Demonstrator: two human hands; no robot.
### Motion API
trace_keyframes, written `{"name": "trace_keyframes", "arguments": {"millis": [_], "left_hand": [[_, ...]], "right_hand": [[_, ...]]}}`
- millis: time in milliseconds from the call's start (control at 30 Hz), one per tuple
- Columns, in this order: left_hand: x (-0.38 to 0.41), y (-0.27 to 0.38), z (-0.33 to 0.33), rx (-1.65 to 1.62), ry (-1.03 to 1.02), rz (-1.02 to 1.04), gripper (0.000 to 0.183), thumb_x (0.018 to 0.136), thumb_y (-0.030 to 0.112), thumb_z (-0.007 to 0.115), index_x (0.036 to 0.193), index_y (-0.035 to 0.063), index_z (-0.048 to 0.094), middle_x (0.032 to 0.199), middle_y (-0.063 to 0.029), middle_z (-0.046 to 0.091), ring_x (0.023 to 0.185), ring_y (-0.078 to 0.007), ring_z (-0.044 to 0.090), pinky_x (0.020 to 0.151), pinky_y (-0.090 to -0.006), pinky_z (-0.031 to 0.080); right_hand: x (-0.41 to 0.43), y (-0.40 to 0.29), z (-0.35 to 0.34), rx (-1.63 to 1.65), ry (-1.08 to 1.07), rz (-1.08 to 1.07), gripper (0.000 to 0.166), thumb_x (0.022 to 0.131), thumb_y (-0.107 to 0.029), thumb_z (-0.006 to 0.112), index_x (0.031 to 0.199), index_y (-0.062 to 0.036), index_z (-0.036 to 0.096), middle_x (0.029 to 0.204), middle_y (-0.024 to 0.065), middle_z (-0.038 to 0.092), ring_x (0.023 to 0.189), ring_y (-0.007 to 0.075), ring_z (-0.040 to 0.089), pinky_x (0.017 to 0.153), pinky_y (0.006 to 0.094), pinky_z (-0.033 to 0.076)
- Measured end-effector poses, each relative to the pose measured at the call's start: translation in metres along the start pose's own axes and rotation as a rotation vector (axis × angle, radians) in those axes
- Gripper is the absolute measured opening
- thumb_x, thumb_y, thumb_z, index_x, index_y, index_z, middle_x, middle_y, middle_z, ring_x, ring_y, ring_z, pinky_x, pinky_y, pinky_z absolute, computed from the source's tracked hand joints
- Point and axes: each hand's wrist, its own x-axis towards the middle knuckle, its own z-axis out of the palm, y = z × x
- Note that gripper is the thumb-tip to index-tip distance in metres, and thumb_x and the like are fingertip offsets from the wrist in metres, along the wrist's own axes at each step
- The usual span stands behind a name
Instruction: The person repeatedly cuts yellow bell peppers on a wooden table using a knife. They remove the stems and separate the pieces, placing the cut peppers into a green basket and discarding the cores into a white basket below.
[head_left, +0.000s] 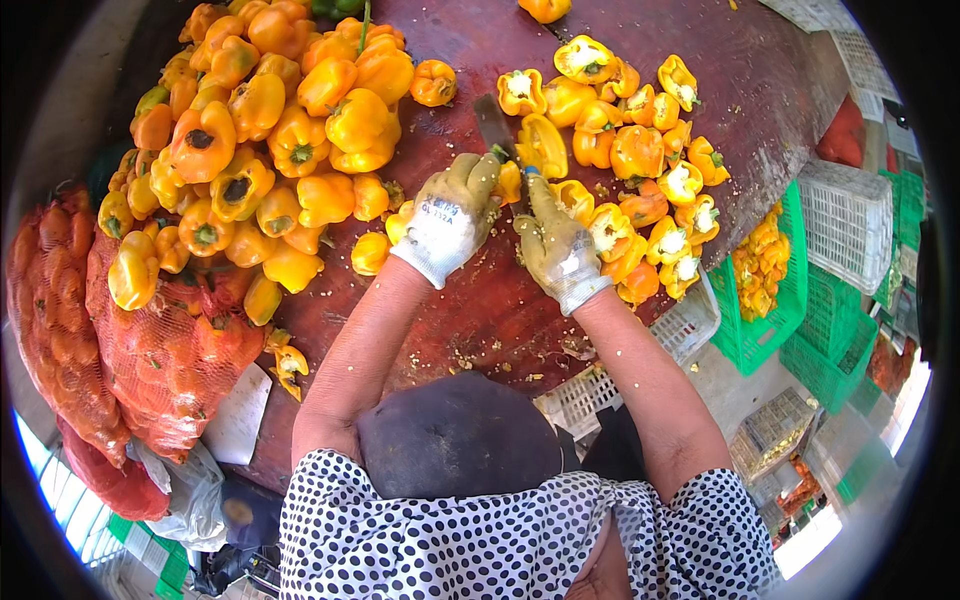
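Note:
My left hand (452, 206), in a coated work glove bearing writing, is closed around a yellow bell pepper piece (509, 183). Only part of that piece shows past the fingers. To its right, my right hand (553, 236), gloved the same way, grips a knife (493, 126) whose dark blade points away from me; a bit of blue shows at the grip. Just beyond the knife lies a cut pepper half (543, 146). Halved yellow peppers (637, 152) with pale cores are spread to the right. On the left rises a large heap of whole peppers (255, 105), some with black rotten spots.
The dark red tabletop (450, 322) is strewn with seeds. Red mesh sacks of peppers (165, 360) lean at the left edge. Past the right edge are a green crate (795, 277) holding pepper pieces and a white crate (844, 221). Another white crate (585, 397) sits below the near edge.

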Motion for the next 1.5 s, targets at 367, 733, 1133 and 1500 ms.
{"name": "trace_keyframes", "arguments": {"millis": [367, 733, 1133, 1500], "left_hand": [[0.103, -0.038, -0.032, 0.490, -0.029, -0.428, 0.047, 0.093, 0.014, 0.051, 0.138, 0.0013, 0.048, 0.131, -0.0246, 0.056, 0.109, -0.0425, 0.065, 0.089, -0.0513, 0.053], [0.004, -0.021, -0.027, 0.206, -0.086, -0.419, 0.039, 0.099, 0.028, 0.056, 0.132, 0.0066, 0.054, 0.111, -0.0247, 0.063, 0.098, -0.0441, 0.064, 0.083, -0.0516, 0.052], [-0.021, -0.011, -0.001, 0.041, -0.004, -0.491, 0.026, 0.102, 0.027, 0.050, 0.099, 0.0036, 0.061, 0.090, -0.0245, 0.067, 0.090, -0.0434, 0.064, 0.077, -0.0522, 0.049], [-0.032, 0.008, 0.014, 0.147, -0.001, -0.426, 0.024, 0.097, 0.022, 0.057, 0.115, 0.0059, 0.057, 0.107, -0.0220, 0.067, 0.087, -0.0401, 0.067, 0.073, -0.0495, 0.054]], "right_hand": [[0.031, 0.017, -0.033, -0.025, 0.198, -0.159, 0.060, 0.094, -0.023, 0.054, 0.151, -0.0093, 0.040, 0.114, 0.0300, 0.065, 0.096, 0.0475, 0.065, 0.082, 0.0530, 0.051], [-0.027, -0.028, -0.056, 0.071, 0.068, -0.127, 0.056, 0.095, -0.017, 0.056, 0.145, 0.0027, 0.045, 0.102, 0.0347, 0.065, 0.090, 0.0467, 0.067, 0.076, 0.0486, 0.054], [-0.065, -0.044, -0.053, 0.139, -0.048, -0.060, 0.057, 0.095, -0.012, 0.059, 0.144, 0.0104, 0.042, 0.125, 0.0348, 0.061, 0.110, 0.0434, 0.066, 0.090, 0.0409, 0.054], [-0.069, -0.021, -0.021, 0.115, 0.025, -0.161, 0.060, 0.095, -0.018, 0.058, 0.149, 0.0010, 0.040, 0.109, 0.0306, 0.066, 0.090, 0.0448, 0.068, 0.076, 0.0494, 0.054]]}}
